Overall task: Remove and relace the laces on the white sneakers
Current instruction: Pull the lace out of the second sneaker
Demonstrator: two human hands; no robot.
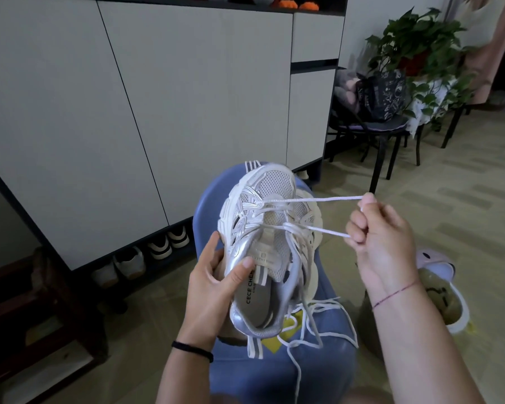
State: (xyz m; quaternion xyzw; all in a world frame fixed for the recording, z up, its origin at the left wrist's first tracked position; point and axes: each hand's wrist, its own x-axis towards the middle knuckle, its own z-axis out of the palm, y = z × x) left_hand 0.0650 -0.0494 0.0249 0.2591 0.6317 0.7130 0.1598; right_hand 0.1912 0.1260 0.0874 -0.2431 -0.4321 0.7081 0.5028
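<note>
A white and silver sneaker (pixel 270 237) is held above my blue-clad lap, toe pointing away from me. My left hand (pixel 216 284) grips its left side, thumb pressed on the tongue near the collar. My right hand (pixel 376 228) is to the right of the shoe and pinches a loop of white lace (pixel 309 201) drawn taut from the front eyelets. The loose lace ends (pixel 315 325) hang down behind the heel over my lap. A second sneaker (pixel 312 217) lies partly hidden beneath the first.
A tall white cabinet (pixel 129 97) stands ahead and left, with several shoes (pixel 146 252) tucked under it. A dark chair with a bag (pixel 379 97) and a potted plant (pixel 420 45) stand at the right. A slipper (pixel 440 290) lies on the floor beside my right arm.
</note>
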